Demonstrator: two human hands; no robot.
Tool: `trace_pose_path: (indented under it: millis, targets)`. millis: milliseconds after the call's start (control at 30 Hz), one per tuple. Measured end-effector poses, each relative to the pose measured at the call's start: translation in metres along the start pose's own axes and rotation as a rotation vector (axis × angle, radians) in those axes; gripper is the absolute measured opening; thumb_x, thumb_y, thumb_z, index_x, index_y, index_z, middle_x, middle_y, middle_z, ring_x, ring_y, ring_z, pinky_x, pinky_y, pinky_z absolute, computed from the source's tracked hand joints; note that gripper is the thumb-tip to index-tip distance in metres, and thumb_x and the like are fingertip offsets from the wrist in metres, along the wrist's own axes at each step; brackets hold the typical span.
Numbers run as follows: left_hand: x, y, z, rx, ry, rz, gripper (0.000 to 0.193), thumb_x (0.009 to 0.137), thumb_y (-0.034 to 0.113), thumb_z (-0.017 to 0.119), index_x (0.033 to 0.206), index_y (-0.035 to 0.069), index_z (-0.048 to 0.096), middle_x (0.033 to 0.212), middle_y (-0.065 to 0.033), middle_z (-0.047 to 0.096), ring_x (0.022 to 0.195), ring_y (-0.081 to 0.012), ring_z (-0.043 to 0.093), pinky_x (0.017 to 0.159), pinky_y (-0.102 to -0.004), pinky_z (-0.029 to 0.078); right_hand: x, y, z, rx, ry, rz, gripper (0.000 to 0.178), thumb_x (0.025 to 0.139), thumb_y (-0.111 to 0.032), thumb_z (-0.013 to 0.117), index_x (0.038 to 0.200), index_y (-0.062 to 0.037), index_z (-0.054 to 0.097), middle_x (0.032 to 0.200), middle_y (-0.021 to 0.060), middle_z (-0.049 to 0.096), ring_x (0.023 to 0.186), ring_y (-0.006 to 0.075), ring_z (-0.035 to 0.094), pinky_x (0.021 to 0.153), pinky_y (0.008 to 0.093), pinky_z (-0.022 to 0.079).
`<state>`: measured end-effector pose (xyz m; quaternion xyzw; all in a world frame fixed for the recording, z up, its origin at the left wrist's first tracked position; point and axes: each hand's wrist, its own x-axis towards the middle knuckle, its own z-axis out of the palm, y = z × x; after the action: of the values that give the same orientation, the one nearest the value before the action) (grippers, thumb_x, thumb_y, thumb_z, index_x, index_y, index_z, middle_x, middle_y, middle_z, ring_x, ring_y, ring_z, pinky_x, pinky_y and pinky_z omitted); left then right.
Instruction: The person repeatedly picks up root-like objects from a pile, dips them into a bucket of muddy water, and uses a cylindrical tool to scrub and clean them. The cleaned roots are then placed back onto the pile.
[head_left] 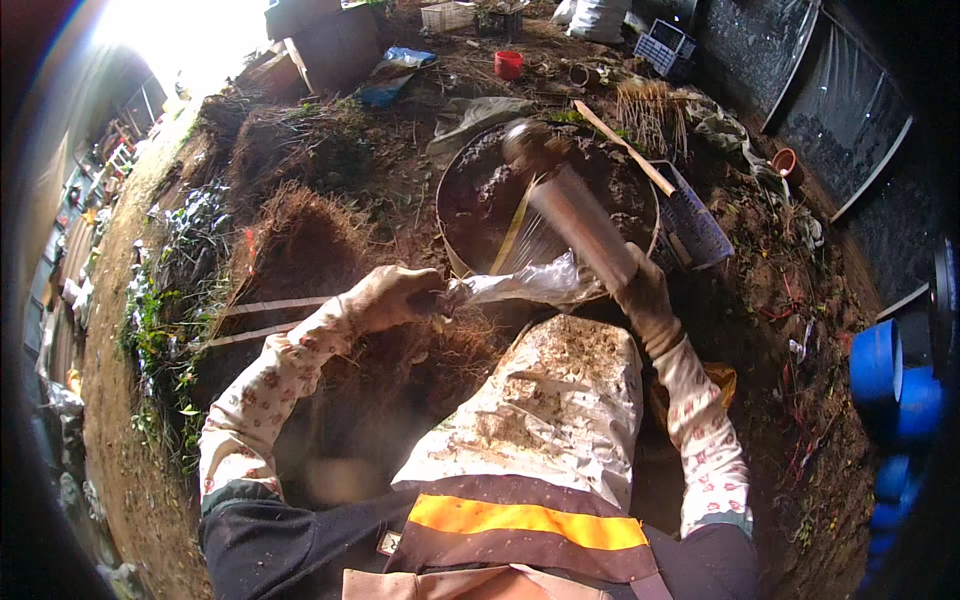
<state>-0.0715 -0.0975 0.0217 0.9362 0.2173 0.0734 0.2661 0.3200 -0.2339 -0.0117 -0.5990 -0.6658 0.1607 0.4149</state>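
My right hand (645, 292) grips the near end of a brownish, motion-blurred roll that looks like plastic wrap (585, 225). Clear film (535, 283) stretches from the roll, crumpled along its near edge, towards my left hand (405, 297). The curled fingers of that hand are closed on the film's left end. Beneath the roll is a wide round tub (441, 215) holding dark, lumpy soil or mud. A blurred round brown shape (535, 147) shows beyond the roll's far end; I cannot tell what it is. A soiled white cover (560, 400) lies over my lap.
Bundles of rooted plants (305, 235) lie left of the tub. On its right are a long wooden handle (625, 150) and a grey-blue plastic basket (692, 215). A red bucket (508, 66) stands farther back; blue barrels (876, 362) stand at the right edge.
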Motion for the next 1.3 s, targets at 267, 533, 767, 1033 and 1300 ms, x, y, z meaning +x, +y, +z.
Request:
trace_pose_path:
  millis: [267,533,767,1033,1300]
  targets:
    - [0.01,0.002,0.048,-0.126,0.109,-0.043,0.023,0.091,0.017,0.07,0.109,0.004,0.065,0.094,-0.009,0.069,0.085,-0.0206,0.067,0.078,-0.0358,0.055,-0.063,-0.068,0.039,-0.356,-0.612,-0.401,0.022,0.099,-0.017,0.049,0.113,-0.0137,0.065,0.086,0.011,0.07,0.073,0.0206,0.069,0.059,0.0337,0.058]
    - [0.006,0.048,0.022,-0.177,0.129,0.097,0.031,0.085,0.024,0.075,0.11,0.01,0.064,0.086,-0.0137,0.071,0.079,-0.0349,0.071,0.067,-0.0413,0.057,-0.036,-0.001,0.028,0.05,-0.568,-0.313,0.031,0.1,-0.024,0.056,0.113,0.0029,0.065,0.103,0.0159,0.07,0.086,0.0221,0.071,0.072,0.0271,0.06]
    - [-0.004,0.066,0.053,0.118,-0.013,0.112,0.023,0.089,0.027,0.068,0.102,0.009,0.062,0.074,-0.012,0.066,0.066,-0.0317,0.069,0.062,-0.0445,0.058,0.023,-0.048,0.006,-0.914,-0.405,-0.464,0.03,0.095,-0.022,0.06,0.121,-0.0064,0.057,0.083,0.001,0.062,0.069,0.0159,0.065,0.051,0.0315,0.053]
    - [-0.008,0.024,0.089,-0.441,0.26,0.016,0.035,0.087,0.022,0.075,0.118,0.009,0.063,0.097,-0.0091,0.07,0.094,-0.0201,0.067,0.081,-0.0351,0.054,-0.056,-0.06,0.042,-0.178,-0.126,-0.425,0.049,0.084,-0.026,0.076,0.122,-0.0012,0.056,0.092,0.0184,0.071,0.079,0.0343,0.072,0.068,0.0398,0.057]
    - [-0.097,0.017,0.223,-0.029,0.375,-0.137,0.036,0.086,0.016,0.072,0.12,0.008,0.063,0.103,-0.0101,0.07,0.099,-0.0215,0.065,0.085,-0.0365,0.053,-0.035,-0.191,0.122,0.317,-0.691,-0.487,0.037,0.084,-0.015,0.075,0.118,-0.0073,0.064,0.095,0.0162,0.071,0.083,0.03,0.071,0.074,0.0363,0.057]
